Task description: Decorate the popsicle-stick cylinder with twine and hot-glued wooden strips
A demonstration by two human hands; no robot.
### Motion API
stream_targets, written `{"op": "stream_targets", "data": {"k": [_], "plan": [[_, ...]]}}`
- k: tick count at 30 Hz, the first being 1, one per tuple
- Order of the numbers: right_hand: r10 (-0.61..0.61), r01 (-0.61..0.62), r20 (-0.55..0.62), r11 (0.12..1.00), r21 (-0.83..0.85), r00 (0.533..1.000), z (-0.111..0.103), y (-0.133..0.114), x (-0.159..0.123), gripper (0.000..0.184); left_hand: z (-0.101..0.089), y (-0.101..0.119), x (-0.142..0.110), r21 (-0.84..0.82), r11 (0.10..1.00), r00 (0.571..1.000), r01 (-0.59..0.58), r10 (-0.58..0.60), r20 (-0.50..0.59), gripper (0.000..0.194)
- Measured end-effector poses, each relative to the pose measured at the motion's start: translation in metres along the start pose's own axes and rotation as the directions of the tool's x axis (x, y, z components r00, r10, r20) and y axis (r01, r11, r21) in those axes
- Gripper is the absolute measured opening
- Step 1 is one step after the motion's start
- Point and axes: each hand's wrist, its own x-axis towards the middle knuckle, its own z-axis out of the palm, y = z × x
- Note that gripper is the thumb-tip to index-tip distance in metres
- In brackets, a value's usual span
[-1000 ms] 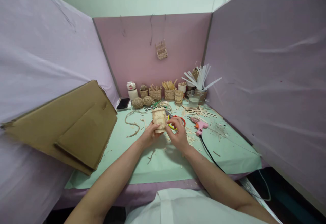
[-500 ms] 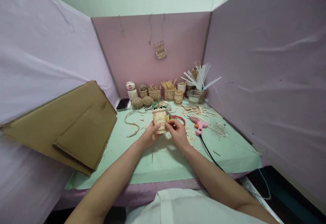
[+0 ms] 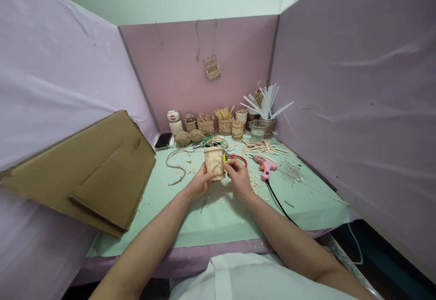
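Observation:
A small upright cup [image 3: 214, 162] made of pale wooden sticks is held above the green table top [image 3: 221, 209]. My left hand [image 3: 199, 182] grips its lower left side, fingers curled round it. My right hand [image 3: 237, 178] pinches its right side with thumb and fingertips. Just behind the cup lie scissors with red and yellow handles [image 3: 235, 158].
A pink glue gun [image 3: 265, 168] lies to the right with its black cord [image 3: 277, 202] running toward me. Loose sticks, twine balls, small baskets, a white jar [image 3: 175, 122] and a phone [image 3: 164, 139] line the back. A folded cardboard sheet [image 3: 91, 172] leans at the left.
My right hand has moved from beside the scissors onto the right side of the stick cup. The cup has stayed in my left hand with little shift.

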Motion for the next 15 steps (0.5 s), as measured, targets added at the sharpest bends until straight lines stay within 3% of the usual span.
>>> {"op": "stream_targets", "data": {"k": [7,15], "plan": [[-0.044,0.043,-0.006,0.995,-0.095,0.999,0.0,-0.0053,-0.002,0.02,-0.0002,0.0004,-0.0007,-0.052,0.998,1.0,0.019,-0.019,-0.005,0.044],[-0.092,0.1,0.055,0.982,-0.161,0.994,-0.0013,0.0008,-0.002,0.017,0.0,0.0028,-0.001,-0.032,0.999,0.997,0.012,-0.014,-0.075,0.045]]}}
